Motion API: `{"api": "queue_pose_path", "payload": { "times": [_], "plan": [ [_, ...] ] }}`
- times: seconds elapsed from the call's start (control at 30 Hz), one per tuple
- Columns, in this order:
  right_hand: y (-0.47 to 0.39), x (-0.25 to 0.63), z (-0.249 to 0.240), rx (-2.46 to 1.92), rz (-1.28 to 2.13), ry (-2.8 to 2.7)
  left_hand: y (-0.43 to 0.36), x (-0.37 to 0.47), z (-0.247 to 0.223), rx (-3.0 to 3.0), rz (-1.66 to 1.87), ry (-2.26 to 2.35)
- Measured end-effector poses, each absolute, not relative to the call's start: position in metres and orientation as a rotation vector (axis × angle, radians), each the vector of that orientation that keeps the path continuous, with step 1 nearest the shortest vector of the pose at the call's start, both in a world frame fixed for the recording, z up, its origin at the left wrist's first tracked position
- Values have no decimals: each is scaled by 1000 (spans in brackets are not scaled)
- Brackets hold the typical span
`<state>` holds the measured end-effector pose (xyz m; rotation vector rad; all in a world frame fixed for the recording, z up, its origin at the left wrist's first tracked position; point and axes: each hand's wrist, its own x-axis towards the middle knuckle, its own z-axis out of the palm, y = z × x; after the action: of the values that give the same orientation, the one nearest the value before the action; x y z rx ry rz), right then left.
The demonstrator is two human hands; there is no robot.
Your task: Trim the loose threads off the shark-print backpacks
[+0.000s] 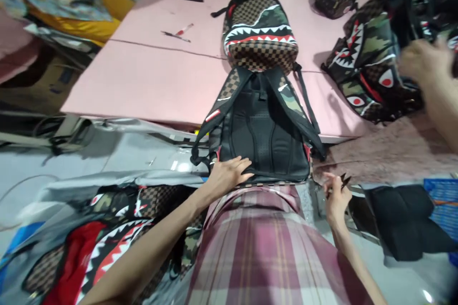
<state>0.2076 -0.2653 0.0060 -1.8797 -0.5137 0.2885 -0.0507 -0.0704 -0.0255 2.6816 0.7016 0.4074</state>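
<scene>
A backpack (263, 138) lies with its black padded back panel and straps facing up, its lower end at my waist and its top on the pink table edge. My left hand (229, 172) rests on the panel's lower left corner, fingers stretched out and lying on it. To the right of the bag, apart from it, my right hand (336, 198) is closed around small dark thread snips (345, 180), their pointed blades sticking out. Just beyond, another backpack (263, 33) with a shark-mouth print and brown checks sits on the table.
Pens (179, 34) lie on the pink table (153, 81). At the right, another person's hand (425, 59) is at a camouflage shark backpack (372, 57). More printed bags (114, 248) are heaped at lower left. A black padded piece (408, 219) lies at lower right.
</scene>
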Motion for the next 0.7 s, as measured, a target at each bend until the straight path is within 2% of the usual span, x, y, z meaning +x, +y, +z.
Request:
{"api": "queue_pose_path", "payload": {
  "times": [0.27, 0.4, 0.7],
  "plan": [
    [-252, 137, 2, -1990, 161, -1553, -75, 9, 13, 2574, 16, 595],
    [-223, 93, -6, -2199, 263, -1974, -79, 22, 16, 2633, -44, 565],
    [-215, 88, -24, -2162, 188, -1925, -68, 10, -1, 2607, 29, 487]
  ]
}}
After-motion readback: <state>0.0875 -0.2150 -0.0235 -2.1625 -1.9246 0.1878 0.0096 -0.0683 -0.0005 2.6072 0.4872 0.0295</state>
